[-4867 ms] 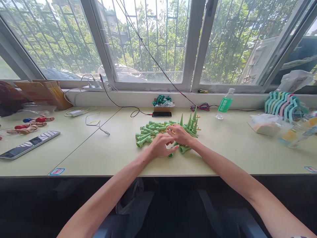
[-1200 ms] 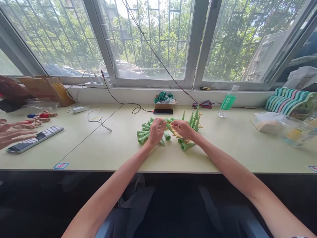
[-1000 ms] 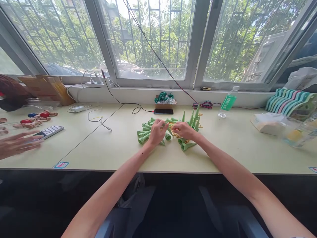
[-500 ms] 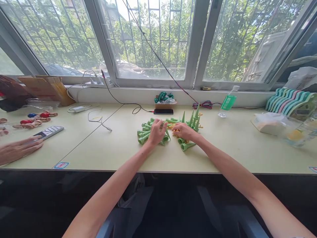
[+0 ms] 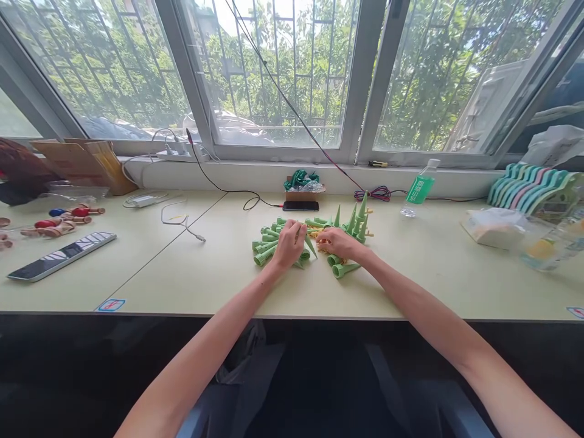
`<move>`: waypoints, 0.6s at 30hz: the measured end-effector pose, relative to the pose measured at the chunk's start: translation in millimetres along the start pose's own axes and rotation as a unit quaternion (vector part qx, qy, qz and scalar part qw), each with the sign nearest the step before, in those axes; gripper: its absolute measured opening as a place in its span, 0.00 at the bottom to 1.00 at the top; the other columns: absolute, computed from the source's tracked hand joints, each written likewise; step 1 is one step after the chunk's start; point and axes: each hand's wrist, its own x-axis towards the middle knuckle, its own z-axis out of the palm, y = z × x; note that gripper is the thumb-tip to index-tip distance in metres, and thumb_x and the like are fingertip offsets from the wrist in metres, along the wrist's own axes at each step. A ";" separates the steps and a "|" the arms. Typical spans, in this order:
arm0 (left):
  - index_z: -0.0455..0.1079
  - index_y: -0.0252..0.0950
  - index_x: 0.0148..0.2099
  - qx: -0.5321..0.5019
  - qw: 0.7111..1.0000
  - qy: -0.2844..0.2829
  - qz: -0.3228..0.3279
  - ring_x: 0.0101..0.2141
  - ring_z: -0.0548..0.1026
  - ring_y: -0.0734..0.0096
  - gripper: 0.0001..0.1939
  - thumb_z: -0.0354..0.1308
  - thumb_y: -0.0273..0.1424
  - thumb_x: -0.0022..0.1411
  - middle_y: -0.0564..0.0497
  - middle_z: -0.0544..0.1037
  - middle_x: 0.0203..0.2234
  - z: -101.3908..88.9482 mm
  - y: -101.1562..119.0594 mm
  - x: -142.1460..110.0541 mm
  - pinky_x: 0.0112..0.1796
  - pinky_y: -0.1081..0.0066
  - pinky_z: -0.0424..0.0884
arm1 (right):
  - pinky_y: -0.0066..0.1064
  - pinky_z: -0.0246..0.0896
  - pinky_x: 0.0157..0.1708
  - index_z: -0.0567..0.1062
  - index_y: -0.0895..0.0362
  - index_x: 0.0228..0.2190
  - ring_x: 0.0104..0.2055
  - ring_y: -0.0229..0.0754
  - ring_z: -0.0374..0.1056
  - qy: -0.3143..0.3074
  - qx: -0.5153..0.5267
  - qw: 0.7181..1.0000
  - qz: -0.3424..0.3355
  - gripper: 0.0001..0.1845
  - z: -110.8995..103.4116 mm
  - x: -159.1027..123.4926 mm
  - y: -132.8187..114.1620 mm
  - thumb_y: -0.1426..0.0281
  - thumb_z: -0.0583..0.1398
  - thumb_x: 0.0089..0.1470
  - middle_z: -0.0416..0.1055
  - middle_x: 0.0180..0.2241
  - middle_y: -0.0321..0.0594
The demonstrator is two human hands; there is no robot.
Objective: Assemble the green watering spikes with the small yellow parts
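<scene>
My left hand (image 5: 290, 244) is over the left part of a pile of light green plastic cones (image 5: 266, 248), its fingers closed around a green cone (image 5: 310, 244) whose tip slants down to the right. Close by on the right, my right hand (image 5: 338, 242) has its fingers curled down at small yellow pieces (image 5: 316, 232) lying between the two groups. What its fingertips grip is hidden. Behind that hand several spiky green cones (image 5: 354, 220) stand upright with yellow pegs sticking out to the side. More green cones (image 5: 340, 269) lie below its wrist.
A black phone (image 5: 301, 206) lies in front of a small box (image 5: 303, 182) at the sill. A water bottle (image 5: 418, 190) stands back right, near bundled cables (image 5: 379, 193). Left are a white cable (image 5: 185, 223), a dark flat device (image 5: 61, 257) and wooden toys (image 5: 55, 226).
Another person's hand at the far left has left the dark flat device and is out of view. My own hands have barely moved over the green cones.
</scene>
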 end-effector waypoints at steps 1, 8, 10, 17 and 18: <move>0.59 0.37 0.29 0.003 1.000 0.000 0.003 0.31 0.67 0.69 0.16 0.46 0.32 0.72 0.49 0.66 0.30 -0.1 0.1 0.1 0.36 0.67 0.68 | 0.31 0.58 0.38 0.78 0.57 0.31 0.36 0.40 0.65 -0.001 0.000 1.000 0.001 0.04 -0.4 -0.2 -0.8 0.74 0.62 0.55 0.72 0.32 0.40; 0.59 0.38 0.29 0.002 1.000 0.002 0.004 0.31 0.66 0.68 0.17 0.44 0.33 0.73 0.49 0.66 0.30 -0.3 -0.1 0.3 0.36 0.66 0.66 | 0.31 0.58 0.38 0.76 0.57 0.32 0.35 0.40 0.64 -0.019 0.022 1.000 0.006 0.04 -2.3 -1.3 -3.9 0.75 0.60 0.55 0.70 0.32 0.40; 0.59 0.38 0.29 0.000 1.000 0.004 0.005 0.30 0.66 0.68 0.17 0.43 0.33 0.73 0.49 0.65 0.29 -0.3 -0.4 0.2 0.36 0.67 0.66 | 0.31 0.58 0.37 0.76 0.58 0.32 0.34 0.39 0.64 -0.022 0.033 0.999 0.013 0.04 -2.3 -1.5 -3.9 0.75 0.60 0.55 0.71 0.33 0.40; 0.57 0.38 0.28 0.003 1.000 0.007 0.009 0.28 0.64 0.69 0.18 0.44 0.34 0.73 0.50 0.64 0.27 0.2 -3.7 0.2 0.33 0.68 0.64 | 0.32 0.59 0.38 0.76 0.57 0.31 0.34 0.40 0.65 -0.026 0.049 0.998 -0.009 0.04 -1.8 -2.1 -2.7 0.72 0.60 0.56 0.71 0.31 0.40; 0.57 0.38 0.27 0.005 1.000 0.005 0.009 0.28 0.63 0.69 0.19 0.44 0.35 0.73 0.51 0.63 0.26 0.3 -4.2 0.1 0.33 0.68 0.64 | 0.31 0.59 0.37 0.76 0.57 0.31 0.34 0.40 0.65 -0.025 0.053 0.998 -0.004 0.04 -1.3 -2.0 -2.2 0.72 0.60 0.55 0.71 0.32 0.39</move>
